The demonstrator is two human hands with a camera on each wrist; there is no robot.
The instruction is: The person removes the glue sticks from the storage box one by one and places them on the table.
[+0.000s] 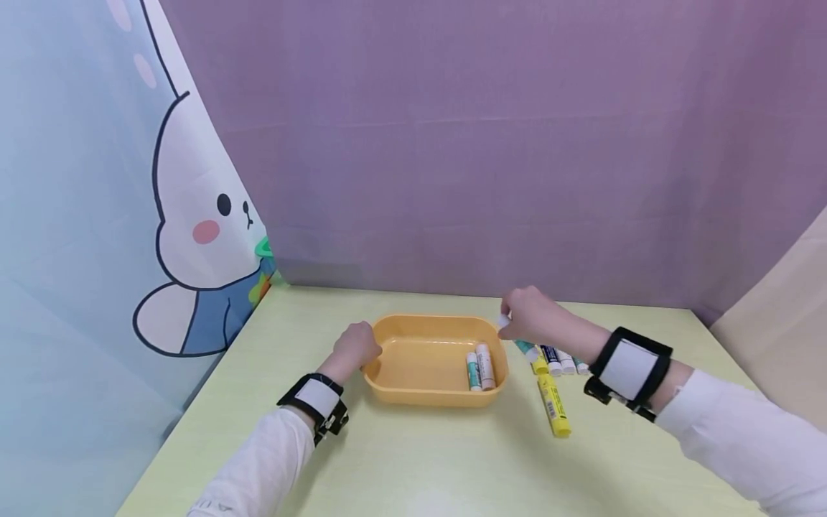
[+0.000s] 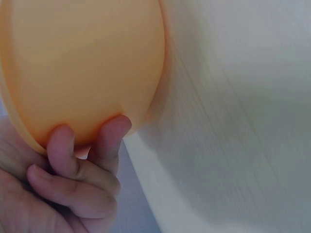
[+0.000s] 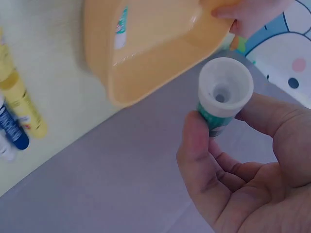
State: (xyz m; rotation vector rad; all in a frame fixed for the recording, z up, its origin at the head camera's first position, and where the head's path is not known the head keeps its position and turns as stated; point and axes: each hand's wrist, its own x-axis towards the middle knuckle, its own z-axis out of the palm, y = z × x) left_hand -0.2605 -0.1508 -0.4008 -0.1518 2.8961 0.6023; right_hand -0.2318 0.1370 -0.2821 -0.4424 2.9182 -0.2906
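Note:
My left hand (image 1: 357, 345) grips the left end of an orange plastic tray (image 1: 413, 397), its fingers curled at the rim in the left wrist view. In the tray's right part lie a small teal glue stick (image 1: 474, 373) and a larger pale glue stick (image 1: 485, 368). My right hand (image 1: 538, 316) pinches a green glue stick (image 3: 217, 117) between thumb and fingers, just beyond the tray's right rim. Its hollow white end faces the right wrist camera.
Right of the tray, a yellow glue stick (image 1: 553, 406) lies nearest me. Behind it several more sticks lie in a row, among them a navy one (image 1: 550, 359), partly covered by my right arm. A purple curtain (image 1: 452, 158) stands at the table's back edge.

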